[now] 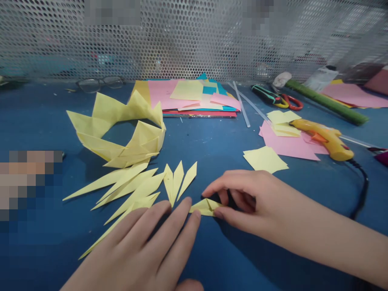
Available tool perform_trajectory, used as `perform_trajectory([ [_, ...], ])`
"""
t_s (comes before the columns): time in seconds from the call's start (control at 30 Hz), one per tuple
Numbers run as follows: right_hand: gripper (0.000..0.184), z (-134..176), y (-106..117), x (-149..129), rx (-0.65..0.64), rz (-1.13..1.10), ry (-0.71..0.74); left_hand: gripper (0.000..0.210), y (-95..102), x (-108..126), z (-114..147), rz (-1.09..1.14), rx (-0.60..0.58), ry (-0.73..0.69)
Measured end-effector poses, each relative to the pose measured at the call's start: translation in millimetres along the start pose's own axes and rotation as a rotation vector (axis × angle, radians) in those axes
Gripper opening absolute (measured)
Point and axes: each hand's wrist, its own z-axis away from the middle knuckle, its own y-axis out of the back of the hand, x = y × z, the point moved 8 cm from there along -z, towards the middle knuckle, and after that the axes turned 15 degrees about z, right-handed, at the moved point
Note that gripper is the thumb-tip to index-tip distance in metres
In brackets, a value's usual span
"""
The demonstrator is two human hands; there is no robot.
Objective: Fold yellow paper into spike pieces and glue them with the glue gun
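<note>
A small folded piece of yellow paper (206, 207) lies on the blue table between my hands. My right hand (242, 194) has its thumb on the paper's right end, with the index finger curled over beside it. Fingers stretched out, my left hand (163, 238) lies flat, one fingertip at the paper's left tip. Just beyond the left fingers are narrow folded yellow paper petals (177, 180). Longer pointed yellow paper strips (133, 194) fan out to their left, partly under the hand. Behind them stands a ring of pointed yellow paper (118, 137).
Yellow squares (266, 159) and pink sheets (291, 141) lie right, beside a yellow glue gun (330, 137) with a black cord. Coloured paper (188, 95), glue sticks (241, 105), scissors (287, 102) and eyeglasses (100, 83) line the back, before a perforated metal screen (182, 44).
</note>
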Motion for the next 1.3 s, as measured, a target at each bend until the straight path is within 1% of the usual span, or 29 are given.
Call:
perform_trajectory([
  [0.1,0.014,-2.5,-2.0,4.5,-0.049,-0.041,-0.049,0.043,-2.5,2.9,0.1,0.019,0.005,-0.033],
  [0.17,0.012,-4.1,-4.1,6.2,-0.086,-0.108,-0.08,0.044,-5.7,4.0,0.4,0.023,-0.017,-0.043],
  [0.23,0.01,-5.1,-6.6,5.4,-0.119,-0.17,-0.092,0.044,-6.8,5.0,0.8,0.026,-0.017,-0.05],
  [0.3,0.009,-5.9,-7.2,3.4,-0.116,-0.164,-0.082,0.044,-6.7,6.0,1.8,0.024,-0.008,-0.055],
  [0.37,0.008,-6.6,-5.1,0.3,-0.072,-0.098,-0.042,0.044,-6.0,6.8,3.3,0.014,0.004,-0.059],
  [0.53,0.008,-7.6,-0.2,-7.9,0.041,0.018,0.09,0.044,-8.0,6.5,4.5,-0.009,-0.015,-0.073],
  [0.63,0.008,-8.7,0.3,-12.6,0.072,0.055,0.174,0.043,-4.5,4.7,2.8,0.005,0.041,-0.056],
  [0.7,0.008,-9.5,0.2,-14.4,0.091,0.062,0.203,0.043,-4.0,4.9,2.5,0.012,0.055,-0.044],
  [0.8,0.006,-10.6,0.7,-15.4,0.12,0.073,0.208,0.043,-6.5,6.5,3.6,-0.002,0.035,-0.017],
  [0.87,0.006,-11.6,0.6,-14.2,0.11,0.068,0.191,0.044,-7.5,6.1,4.8,-0.018,0.021,0.016],
  [0.93,0.007,-13.1,-0.9,-11.2,0.065,0.045,0.165,0.045,-7.9,5.5,5.5,-0.03,0.006,0.034],
  [1.03,0.008,-15.5,-2.8,-8.1,0.001,0.01,0.163,0.047,-7.0,4.8,5.4,-0.03,-0.017,0.022],
  [1.17,0.007,-16.3,-1.2,-13.1,0.017,0.018,0.282,0.048,-5.3,5.3,4.6,-0.041,-0.042,-0.018],
  [1.3,0.01,-13.6,-1.5,-19.7,0.031,0.075,0.396,0.045,-2.3,8.4,5.1,-0.074,-0.024,-0.049],
])
